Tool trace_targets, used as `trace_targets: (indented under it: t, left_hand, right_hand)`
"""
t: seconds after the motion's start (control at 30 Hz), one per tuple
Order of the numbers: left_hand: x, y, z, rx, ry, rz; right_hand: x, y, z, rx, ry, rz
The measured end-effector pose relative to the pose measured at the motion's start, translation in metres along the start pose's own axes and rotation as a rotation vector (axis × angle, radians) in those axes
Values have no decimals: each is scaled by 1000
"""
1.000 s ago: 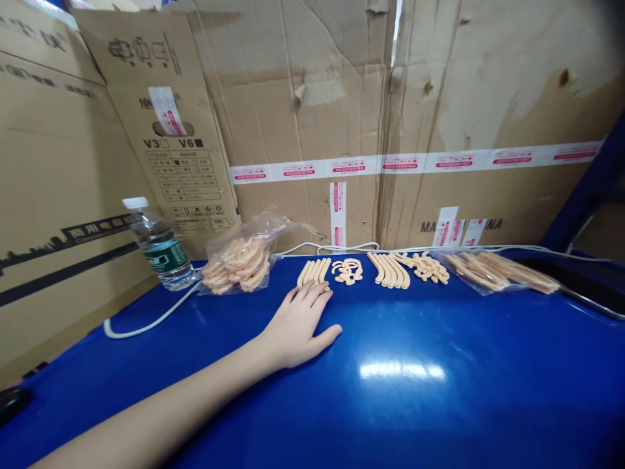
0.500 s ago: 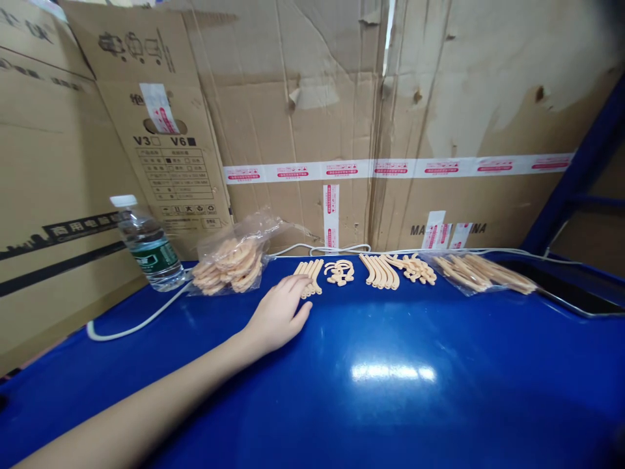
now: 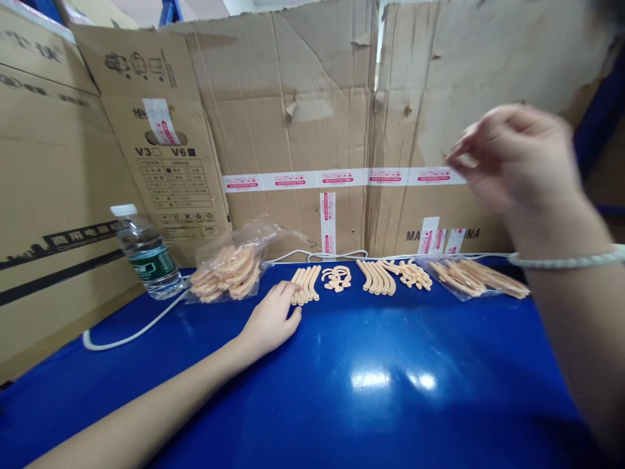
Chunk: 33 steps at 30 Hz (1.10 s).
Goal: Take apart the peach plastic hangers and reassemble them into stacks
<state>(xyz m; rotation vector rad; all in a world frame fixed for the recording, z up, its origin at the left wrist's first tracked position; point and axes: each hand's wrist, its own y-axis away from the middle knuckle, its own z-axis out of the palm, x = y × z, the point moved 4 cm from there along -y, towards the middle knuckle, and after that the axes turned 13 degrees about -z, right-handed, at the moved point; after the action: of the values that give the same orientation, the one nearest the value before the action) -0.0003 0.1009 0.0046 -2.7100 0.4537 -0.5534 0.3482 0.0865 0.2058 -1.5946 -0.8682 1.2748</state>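
Note:
My left hand (image 3: 272, 319) rests on the blue table, its fingers stretched out and loosely bent. Its fingertips touch or lie right beside the leftmost of several slim, pale, slightly curved strips (image 3: 306, 285) laid side by side. My right hand (image 3: 527, 159) is raised at the upper right, blurred, a pale beaded bracelet on its wrist. Its fingers are curled, thumb and fingertips brought together; anything between them is too blurred to see. Small curved pale pieces (image 3: 338, 279) lie right of the strips, followed by a second row of strips (image 3: 377, 277) and a small pile of pieces (image 3: 415, 275).
A clear bag of flat pale pieces (image 3: 227, 273) and a water bottle (image 3: 149, 260) stand at the left. Another bag with long pale pieces (image 3: 478, 279) lies at the right. A white cable (image 3: 127, 337) runs along the back. Cardboard (image 3: 293, 143) walls enclose the blue table (image 3: 342, 417).
My right hand has come into view, raised at the right. My left hand stays by the strips, and the camera view has tilted slightly upward.

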Motion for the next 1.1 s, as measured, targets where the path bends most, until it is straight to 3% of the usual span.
trace_targets:
  t: [0.03,0.07,0.13,0.2,0.23,0.33,0.47,0.67,1.1]
  left_hand:
    - [0,0,0,0,3,2]
    - [-1,0,1,2,6,3]
    - [-2,0,2,6,8,2]
    - [-3,0,1,14,6,-7]
    - [-3,0,1,19,3,-12]
    - [-2,0,-1,22,-8,-27]
    - [0,1,-3,4,-23,-44]
    - [1,1,-4,-13,-35,-78]
    - [-1,1,-2,-19,-28,-103]
  right_hand:
    - [10,4,13,-4,5,-13]
    - [24,10,30,-121,44,44]
    - [57,33,67,-562,239,179]
    - [80,57,93,-785,275,214]
    - [89,71,106,-971,307,184]
    - [101,97,130,-1112,327,137]
    - [105,113,145,-1169,332,92]
    - [114,127,150,-1206,309,66]
    - [111,131,155,-1200,237,15]
